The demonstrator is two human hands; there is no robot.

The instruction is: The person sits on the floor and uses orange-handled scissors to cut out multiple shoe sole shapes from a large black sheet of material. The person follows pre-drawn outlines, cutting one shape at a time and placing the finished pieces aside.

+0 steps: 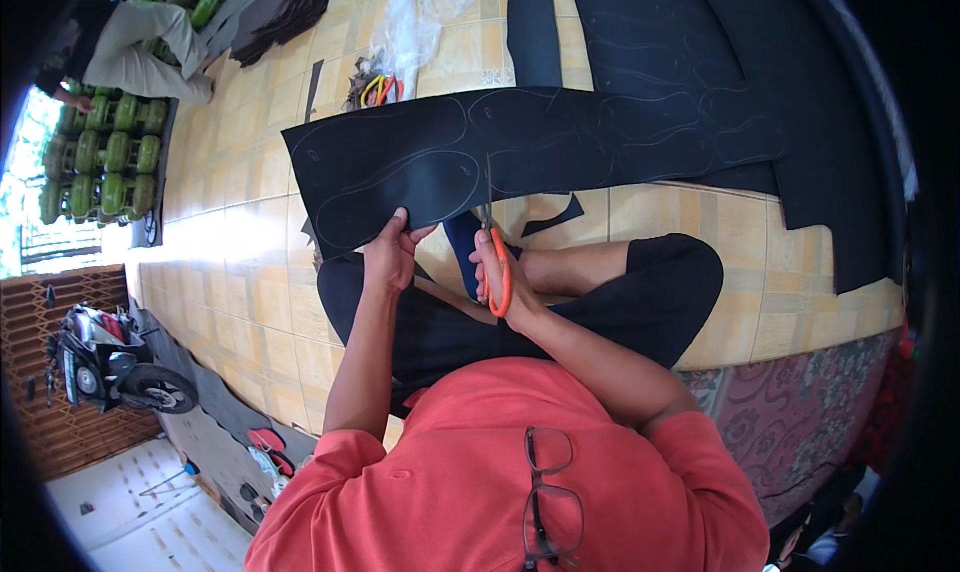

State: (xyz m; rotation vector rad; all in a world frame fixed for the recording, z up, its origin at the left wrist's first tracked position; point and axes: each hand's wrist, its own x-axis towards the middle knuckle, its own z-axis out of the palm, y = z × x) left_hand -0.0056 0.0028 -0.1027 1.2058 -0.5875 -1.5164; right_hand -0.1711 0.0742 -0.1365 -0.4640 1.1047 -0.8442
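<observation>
We see the person seated with bent legs on a floor of glossy, cream-and-tan tiles point(250, 312), wearing a red short-sleeved shirt point(450, 472) and black shorts point(675, 282). The left hand point(392, 252) grips the near edge of a long, flat black sheet with pale, rounded, elongated outlines point(390, 187), its thumb on the upper face. The right hand point(500, 284) is closed around the orange-handled metal scissors point(502, 267), which point away from the body. We find the sheet spread in front of the person, above the crossed legs and running off to the right. One scissor blade lies over it at the near edge, between two outlines; we cannot tell how far the blades are parted.

Just under that edge, to the right of the scissors, we notice a small curved black offcut point(555, 217). Beyond the sheet lie yellow-and-red scissor handles point(380, 90) and crumpled clear plastic point(415, 22); more black sheeting point(650, 32) covers the floor at upper right. At upper left we make out another person in light trousers point(150, 47), beside stacked green metal cylinders point(115, 152). A dark motorcycle point(110, 367) stands at the left, and dark-framed eyeglasses point(553, 502) hang on the shirt front.
</observation>
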